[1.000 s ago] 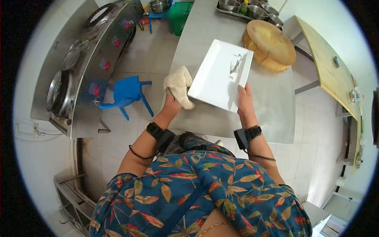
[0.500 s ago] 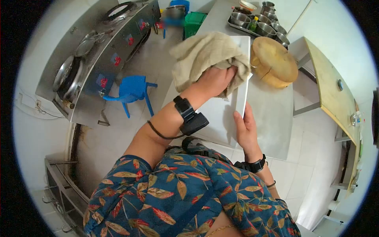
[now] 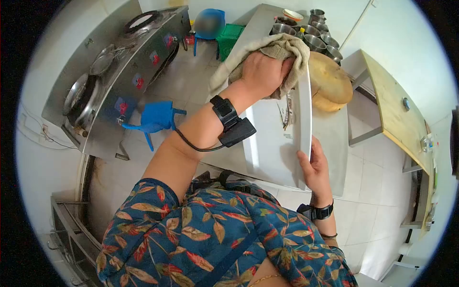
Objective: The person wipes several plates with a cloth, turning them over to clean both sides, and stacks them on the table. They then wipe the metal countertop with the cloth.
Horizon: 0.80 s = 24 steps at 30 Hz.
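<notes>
A long white rectangular tray (image 3: 305, 129) with a raised edge is held up in front of me over the metal table. Dark thin-stroked print and small green marks show on its surface. My left hand (image 3: 263, 74) is closed on a beige cloth (image 3: 299, 50) and presses it against the tray's far part, which the cloth mostly hides. At the near right edge, my right hand (image 3: 315, 167) grips the tray, thumb on the near side and fingers partly hidden behind it. Just beyond the tray's right edge lies a round wooden chopping block (image 3: 330, 81).
Several metal pots (image 3: 314, 42) stand at the table's (image 3: 330, 148) far end, near a bowl (image 3: 292, 15). A blue chair (image 3: 157, 116) and a steel stove counter (image 3: 129, 79) with woks are on the left. A wooden-topped table (image 3: 397, 95) stands right.
My left hand and the cloth have moved up the tray, uncovering more dark print. The tray and my right hand have shifted slightly right and down in view.
</notes>
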Motion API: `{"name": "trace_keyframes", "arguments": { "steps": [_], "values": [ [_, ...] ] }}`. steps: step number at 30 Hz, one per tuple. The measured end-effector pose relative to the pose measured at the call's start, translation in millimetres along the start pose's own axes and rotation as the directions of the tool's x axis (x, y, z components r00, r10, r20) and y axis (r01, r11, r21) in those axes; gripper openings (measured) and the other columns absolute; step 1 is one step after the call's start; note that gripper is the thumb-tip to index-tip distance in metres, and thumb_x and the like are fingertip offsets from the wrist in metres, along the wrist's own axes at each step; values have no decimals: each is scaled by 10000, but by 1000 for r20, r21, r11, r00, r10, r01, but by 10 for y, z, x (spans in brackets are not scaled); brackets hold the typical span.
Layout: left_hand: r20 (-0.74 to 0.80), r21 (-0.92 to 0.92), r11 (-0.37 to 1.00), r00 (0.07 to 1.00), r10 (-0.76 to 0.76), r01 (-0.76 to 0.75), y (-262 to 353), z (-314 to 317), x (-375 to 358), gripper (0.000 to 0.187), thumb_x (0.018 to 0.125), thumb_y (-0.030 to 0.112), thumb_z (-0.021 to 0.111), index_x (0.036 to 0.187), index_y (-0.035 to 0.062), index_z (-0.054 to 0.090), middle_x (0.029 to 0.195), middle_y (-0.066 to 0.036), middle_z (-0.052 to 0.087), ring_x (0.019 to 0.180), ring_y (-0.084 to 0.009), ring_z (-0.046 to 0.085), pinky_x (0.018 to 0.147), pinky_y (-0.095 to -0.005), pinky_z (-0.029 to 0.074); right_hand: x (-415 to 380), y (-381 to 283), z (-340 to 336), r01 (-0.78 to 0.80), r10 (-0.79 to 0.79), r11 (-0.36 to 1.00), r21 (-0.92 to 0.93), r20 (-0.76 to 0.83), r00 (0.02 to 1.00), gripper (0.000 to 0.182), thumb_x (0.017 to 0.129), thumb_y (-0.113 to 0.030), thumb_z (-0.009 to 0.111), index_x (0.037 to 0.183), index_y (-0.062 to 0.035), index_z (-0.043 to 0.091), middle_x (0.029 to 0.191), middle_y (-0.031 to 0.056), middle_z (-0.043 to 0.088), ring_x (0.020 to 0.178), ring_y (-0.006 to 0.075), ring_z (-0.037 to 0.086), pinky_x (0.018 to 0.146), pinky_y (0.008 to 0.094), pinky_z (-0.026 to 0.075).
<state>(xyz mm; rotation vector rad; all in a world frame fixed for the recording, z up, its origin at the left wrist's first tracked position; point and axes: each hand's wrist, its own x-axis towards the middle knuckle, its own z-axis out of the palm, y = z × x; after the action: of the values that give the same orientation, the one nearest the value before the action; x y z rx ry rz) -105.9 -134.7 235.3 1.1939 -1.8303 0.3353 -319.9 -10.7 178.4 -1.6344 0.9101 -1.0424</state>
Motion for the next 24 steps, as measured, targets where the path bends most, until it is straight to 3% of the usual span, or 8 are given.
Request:
{"name": "trace_keyframes", "arguments": {
  "steps": [2, 5, 6, 9, 13, 17, 21, 24],
  "values": [
    [-143, -118, 988, 986, 82, -99, 92, -1, 72, 198, 789, 266, 541, 702, 104, 614, 632, -110, 596, 540, -306, 573, 483, -394, 459, 24, 87, 64, -41, 45, 995, 86, -50, 998, 391, 864, -75, 523, 1232, -6, 410, 1089, 38, 523, 982, 102, 466, 822, 238, 396],
    [-192, -54, 952, 939, 285, -300, 272, 76, 84, 207, 781, 271, 558, 674, 103, 612, 620, -91, 598, 521, -292, 571, 469, -383, 456, 52, 239, 221, -147, 150, 988, 51, -67, 986, 365, 859, -77, 531, 1200, 5, 428, 1014, 43, 562, 923, 105, 499, 781, 237, 417],
    [-134, -33, 965, 958, 255, -262, 259, 49, 103, 231, 786, 280, 562, 656, 93, 599, 623, -92, 601, 510, -280, 570, 470, -380, 454, 60, 120, 229, -228, 223, 973, -26, -127, 966, 332, 858, -68, 527, 1172, 8, 449, 977, 51, 582, 871, 106, 522, 772, 243, 424],
    [63, 107, 974, 979, 196, -201, 91, 100, 42, 249, 792, 284, 554, 646, 84, 582, 620, -102, 601, 508, -280, 571, 468, -378, 452, 76, -6, 188, -259, 277, 945, 198, -68, 959, 305, 857, -54, 518, 1152, 4, 468, 990, 56, 582, 867, 98, 525, 750, 243, 435],
    [-34, 70, 985, 987, 159, -156, -164, 44, 11, 270, 829, 296, 504, 707, 63, 563, 591, -111, 584, 520, -300, 561, 491, -402, 445, 57, 20, 162, -150, 179, 975, 163, -181, 967, 294, 852, -37, 515, 1141, 1, 476, 981, 56, 582, 852, 92, 527, 733, 237, 441],
    [-41, 12, 996, 996, 85, -85, -126, -18, -34, 206, 814, 255, 552, 778, 52, 546, 750, -112, 609, 676, -297, 575, 568, -399, 449, -11, -96, 42, -177, 198, 978, 105, -229, 953, 327, 844, -33, 522, 1164, 2, 464, 977, 53, 574, 852, 91, 517, 737, 225, 432],
    [-95, -317, 943, 986, -138, 102, -124, -42, -84, 153, 808, 167, 587, 879, 38, 546, 839, -126, 604, 775, -276, 582, 652, -344, 459, -36, -92, 45, -100, 113, 993, 61, -305, 946, 342, 840, -37, 530, 1172, 6, 459, 968, 51, 571, 840, 89, 513, 732, 221, 426],
    [19, -671, 673, 914, -405, 312, -190, 97, -134, 171, 844, 119, 566, 969, 6, 534, 867, -105, 605, 811, -182, 579, 716, -275, 446, -22, -76, 7, -71, 78, 997, 32, -336, 939, 351, 838, -41, 537, 1176, 8, 456, 970, 48, 568, 839, 89, 510, 727, 221, 424]
  ]
}}
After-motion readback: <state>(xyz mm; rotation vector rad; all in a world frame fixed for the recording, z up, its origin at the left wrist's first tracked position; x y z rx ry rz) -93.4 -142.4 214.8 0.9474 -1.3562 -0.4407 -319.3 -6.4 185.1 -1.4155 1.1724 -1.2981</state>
